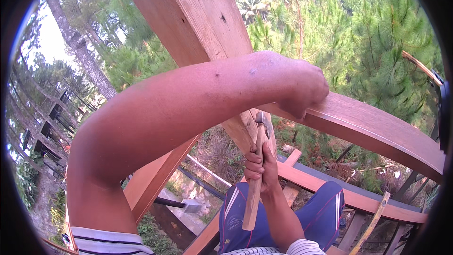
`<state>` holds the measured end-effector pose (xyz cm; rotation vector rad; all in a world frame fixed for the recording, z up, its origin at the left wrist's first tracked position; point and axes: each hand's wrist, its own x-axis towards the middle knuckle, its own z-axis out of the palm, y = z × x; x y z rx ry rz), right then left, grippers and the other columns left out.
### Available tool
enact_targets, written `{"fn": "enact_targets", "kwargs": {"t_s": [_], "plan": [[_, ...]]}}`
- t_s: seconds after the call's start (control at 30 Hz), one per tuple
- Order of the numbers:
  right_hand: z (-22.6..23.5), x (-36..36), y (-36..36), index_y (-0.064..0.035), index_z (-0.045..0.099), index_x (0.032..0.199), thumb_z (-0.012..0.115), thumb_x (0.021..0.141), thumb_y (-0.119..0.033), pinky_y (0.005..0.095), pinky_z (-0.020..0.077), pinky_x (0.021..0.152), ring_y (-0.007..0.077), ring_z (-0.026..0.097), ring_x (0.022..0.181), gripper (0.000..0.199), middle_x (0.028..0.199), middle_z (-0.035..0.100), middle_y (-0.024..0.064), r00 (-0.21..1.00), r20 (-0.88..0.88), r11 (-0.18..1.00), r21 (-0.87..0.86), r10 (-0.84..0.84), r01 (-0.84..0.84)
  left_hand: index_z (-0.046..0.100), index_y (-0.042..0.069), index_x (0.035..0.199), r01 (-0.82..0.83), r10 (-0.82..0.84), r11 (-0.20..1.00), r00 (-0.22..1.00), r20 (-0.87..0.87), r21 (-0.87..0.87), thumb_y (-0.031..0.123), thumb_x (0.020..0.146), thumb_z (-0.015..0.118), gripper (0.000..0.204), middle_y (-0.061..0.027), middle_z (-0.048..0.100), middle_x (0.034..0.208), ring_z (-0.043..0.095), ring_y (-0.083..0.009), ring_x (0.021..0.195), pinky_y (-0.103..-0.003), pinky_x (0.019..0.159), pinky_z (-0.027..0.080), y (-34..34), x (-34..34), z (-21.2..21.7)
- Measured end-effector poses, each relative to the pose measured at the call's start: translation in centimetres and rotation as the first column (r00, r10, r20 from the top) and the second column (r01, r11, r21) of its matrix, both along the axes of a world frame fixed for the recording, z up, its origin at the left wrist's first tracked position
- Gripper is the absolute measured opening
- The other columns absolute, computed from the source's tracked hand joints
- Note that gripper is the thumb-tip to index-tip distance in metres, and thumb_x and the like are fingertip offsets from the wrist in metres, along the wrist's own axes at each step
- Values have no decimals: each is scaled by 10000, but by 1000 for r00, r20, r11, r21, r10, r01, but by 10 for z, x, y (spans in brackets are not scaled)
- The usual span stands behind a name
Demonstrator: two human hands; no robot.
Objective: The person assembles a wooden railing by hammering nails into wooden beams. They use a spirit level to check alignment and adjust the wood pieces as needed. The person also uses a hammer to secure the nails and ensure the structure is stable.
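My left arm reaches across from the lower left, in front of a thick wooden post (207, 23). At its end, my left hand (306, 89) is closed over the near end of a curved wooden beam (373, 123), beside the post. Its fingertips are partly hidden. Below it, my right hand (262, 167) is wrapped round the wooden handle of a hammer (253, 200). The hammer stands nearly upright, its metal head up, close to the post's lower part. I cannot tell whether the head touches the wood.
Beneath are my legs in blue trousers (311, 212) and a lower curved rail (354, 191) on short uprights. A slanting plank (163, 174) stands at left, near a concrete block (192, 206) far below. A thin stick (373, 222) leans at right. Pines (391, 42) rise behind.
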<state>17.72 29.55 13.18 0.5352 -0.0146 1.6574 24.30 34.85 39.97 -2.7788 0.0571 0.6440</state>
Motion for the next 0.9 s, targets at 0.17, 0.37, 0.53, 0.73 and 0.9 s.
{"fn": "enact_targets", "kwargs": {"t_s": [0.17,0.37,0.53,0.73,0.9], "plan": [[-4,-2,5,-72,554,1036,427,1098,-484,241,411,402,51,439,495,435,717,432,-28,992,14,949,-291,-125,124,618,-77,1158,29,-30,999,999,15,26,178,837,773,438,-206,701,1080,663,-337,1119,-431,1002,533,-2,0,1],[4,-4,-16,-72,558,1046,414,1099,-489,252,405,404,57,426,489,444,695,411,-25,971,186,989,22,-147,146,619,-77,1148,32,-31,999,999,25,-23,178,829,778,438,-210,705,1044,670,-346,1094,-437,972,538,-6,-2,-8],[14,6,1,-98,549,1050,392,1100,-510,244,405,409,58,425,501,444,725,431,-15,912,-329,932,-338,-247,130,624,-71,1136,71,-72,997,995,63,18,196,816,796,451,-207,709,1025,674,-352,1085,-443,955,548,0,-2,-4],[-12,13,-2,-28,532,1081,440,1074,-546,268,422,426,92,423,470,526,697,416,-22,860,481,965,-91,-173,245,611,-85,1145,31,-32,999,999,28,42,188,831,780,449,-219,705,1029,676,-356,1075,-443,963,548,4,1,2],[-58,7,-21,-43,593,1067,496,1043,-543,367,470,536,219,577,587,510,770,553,84,-296,877,550,470,-378,691,577,-102,1183,55,-55,998,998,33,-4,158,853,746,452,-234,694,1047,675,-371,1067,-453,970,541,4,-2,4]]}}
